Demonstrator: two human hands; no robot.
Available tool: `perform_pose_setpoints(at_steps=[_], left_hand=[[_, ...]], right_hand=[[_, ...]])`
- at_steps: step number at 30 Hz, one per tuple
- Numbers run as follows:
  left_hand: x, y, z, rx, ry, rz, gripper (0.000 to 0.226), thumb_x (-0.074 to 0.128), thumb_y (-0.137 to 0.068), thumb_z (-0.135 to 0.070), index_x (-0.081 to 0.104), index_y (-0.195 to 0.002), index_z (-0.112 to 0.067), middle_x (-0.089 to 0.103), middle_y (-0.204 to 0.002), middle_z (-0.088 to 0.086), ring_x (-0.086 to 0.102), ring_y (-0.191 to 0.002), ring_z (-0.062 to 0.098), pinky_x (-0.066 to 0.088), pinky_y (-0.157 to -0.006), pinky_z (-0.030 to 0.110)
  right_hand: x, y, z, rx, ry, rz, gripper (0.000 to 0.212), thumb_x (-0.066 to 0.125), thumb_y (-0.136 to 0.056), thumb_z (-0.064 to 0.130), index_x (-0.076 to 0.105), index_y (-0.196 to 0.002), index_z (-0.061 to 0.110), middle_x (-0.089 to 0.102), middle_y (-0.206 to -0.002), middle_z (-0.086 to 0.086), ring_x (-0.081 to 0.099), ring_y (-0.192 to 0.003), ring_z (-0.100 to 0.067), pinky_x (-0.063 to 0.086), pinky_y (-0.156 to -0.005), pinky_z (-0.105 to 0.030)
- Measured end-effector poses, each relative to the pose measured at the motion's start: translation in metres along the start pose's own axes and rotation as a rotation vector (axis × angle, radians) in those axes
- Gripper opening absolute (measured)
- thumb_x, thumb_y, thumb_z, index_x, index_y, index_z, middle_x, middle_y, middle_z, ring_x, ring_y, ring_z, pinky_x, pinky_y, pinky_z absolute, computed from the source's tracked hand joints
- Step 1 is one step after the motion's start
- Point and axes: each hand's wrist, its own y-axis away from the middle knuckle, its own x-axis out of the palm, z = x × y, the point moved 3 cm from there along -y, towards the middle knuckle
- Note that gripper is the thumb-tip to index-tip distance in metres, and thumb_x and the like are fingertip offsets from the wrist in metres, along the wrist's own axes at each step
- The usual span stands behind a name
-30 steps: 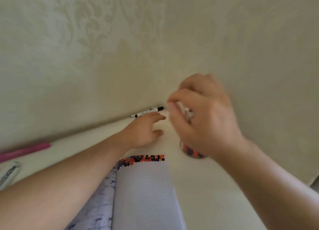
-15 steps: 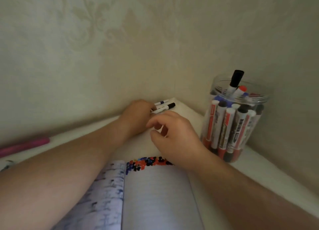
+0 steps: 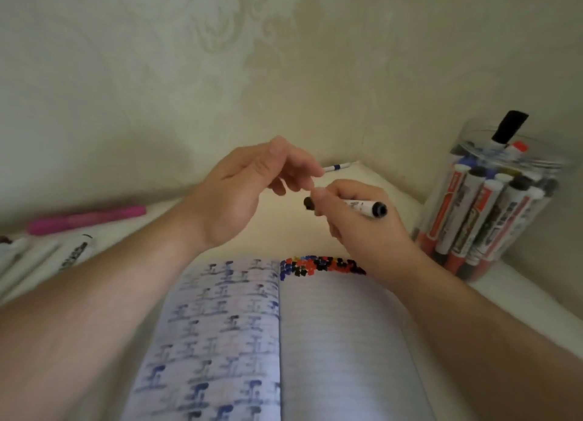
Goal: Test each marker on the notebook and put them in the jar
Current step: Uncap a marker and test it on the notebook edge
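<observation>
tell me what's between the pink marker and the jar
In the head view, both hands: the left hand and the right hand gripping a black marker, between pink marker and jar.

Jar (image 3: 467, 231): clear glossy plastic. Notebook (image 3: 340, 341): matt ruled paper, ink blots along top edge. Desk (image 3: 394, 187): smooth, pale, matt. Wall (image 3: 220, 57): embossed patterned wallpaper. Pink marker (image 3: 85, 218): smooth plastic.
</observation>
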Motion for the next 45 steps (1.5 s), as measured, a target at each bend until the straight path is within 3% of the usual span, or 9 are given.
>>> perform_pose_setpoints(at_steps=[3, 6, 10, 19, 28, 32, 35, 39, 45], left_hand=[[0.004, 0.003, 0.021, -0.069, -0.112, -0.07, 0.03, 0.043, -0.105, -0.051, 0.066, -0.119, -0.039, 0.07, -0.116, -0.016, 0.063, -0.113, 0.005, 0.047, -0.095, 0.032], [0.026, 0.013, 0.026, -0.074, -0.303, 0.156, 0.038, 0.044, -0.104, -0.057, 0.056, -0.132, -0.035, 0.066, -0.116, -0.018, 0.063, -0.11, 0.004, 0.053, -0.09, 0.031], [0.039, 0.016, 0.028, -0.064, -0.484, 0.24, 0.041, 0.047, -0.103, -0.056, 0.041, -0.133, -0.029, 0.052, -0.103, -0.02, 0.055, -0.092, -0.006, 0.048, -0.074, 0.027], [0.035, 0.014, 0.024, -0.023, -0.617, 0.238, 0.018, 0.037, -0.109, -0.043, 0.031, -0.1, -0.029, 0.053, -0.07, -0.008, 0.053, -0.064, 0.012, 0.045, -0.057, 0.035], [0.027, 0.019, 0.026, -0.144, -0.344, 0.359, 0.023, 0.049, -0.102, -0.055, 0.043, -0.111, -0.035, 0.054, -0.065, -0.012, 0.046, -0.059, 0.007, 0.039, -0.058, 0.027], [0.02, 0.02, 0.03, -0.223, -0.272, 0.383, 0.033, 0.069, -0.093, -0.043, 0.043, -0.113, -0.045, 0.047, -0.078, -0.009, 0.044, -0.067, 0.011, 0.041, -0.068, 0.036], [0.021, 0.021, 0.032, -0.226, -0.381, 0.45, 0.031, 0.071, -0.078, -0.047, 0.054, -0.103, -0.053, 0.043, -0.096, -0.016, 0.048, -0.083, 0.008, 0.045, -0.078, 0.033], [0.023, 0.023, 0.035, -0.28, -0.455, 0.521, 0.03, 0.077, -0.08, -0.056, 0.062, -0.106, -0.052, 0.042, -0.111, -0.014, 0.052, -0.103, 0.009, 0.05, -0.092, 0.035], [0.027, 0.024, 0.037, -0.268, -0.551, 0.546, 0.034, 0.074, -0.075, -0.066, 0.06, -0.105, -0.058, 0.041, -0.111, -0.017, 0.047, -0.109, 0.003, 0.049, -0.094, 0.034]], right_hand=[[0.003, -0.002, -0.001, 0.182, -0.401, 0.041, 0.017, 0.052, -0.1, 0.025, 0.063, -0.09, 0.017, 0.041, -0.05, -0.009, 0.029, -0.045, -0.02, 0.018, -0.049, -0.032], [0.001, -0.008, -0.007, 0.266, -0.501, 0.037, 0.02, 0.048, -0.103, 0.021, 0.052, -0.083, 0.02, 0.04, -0.05, -0.008, 0.029, -0.045, -0.019, 0.014, -0.051, -0.036], [0.003, -0.007, -0.01, 0.28, -0.493, -0.039, 0.038, 0.061, -0.101, 0.029, 0.048, -0.066, 0.023, 0.041, -0.05, -0.01, 0.029, -0.043, -0.019, 0.024, -0.044, -0.026], [0.008, -0.002, -0.002, 0.123, -0.425, 0.032, 0.035, 0.072, -0.085, 0.03, 0.044, -0.065, 0.02, 0.046, -0.047, -0.008, 0.034, -0.042, -0.018, 0.027, -0.043, -0.024], [-0.004, 0.003, 0.005, 0.075, -0.341, 0.251, 0.031, 0.078, -0.086, 0.027, 0.051, -0.075, 0.016, 0.047, -0.052, -0.003, 0.035, -0.046, -0.016, 0.03, -0.047, -0.026], [-0.016, 0.006, 0.017, 0.14, -0.431, 0.139, 0.012, 0.06, -0.09, 0.023, 0.066, -0.08, 0.02, 0.052, -0.066, -0.006, 0.047, -0.055, -0.019, 0.036, -0.049, -0.025], [-0.024, 0.01, 0.035, 0.157, -0.356, 0.157, 0.018, 0.07, -0.09, 0.026, 0.07, -0.073, 0.02, 0.057, -0.07, -0.008, 0.053, -0.061, -0.021, 0.04, -0.057, -0.032], [-0.025, 0.02, 0.044, 0.188, -0.163, 0.264, 0.021, 0.076, -0.079, 0.017, 0.061, -0.065, 0.015, 0.046, -0.056, -0.008, 0.037, -0.049, -0.019, 0.028, -0.046, -0.029], [-0.012, 0.04, 0.011, 0.258, 0.102, 0.103, 0.027, 0.076, -0.084, 0.006, 0.054, -0.069, 0.005, 0.051, -0.054, -0.011, 0.04, -0.047, -0.015, 0.03, -0.045, -0.025]])
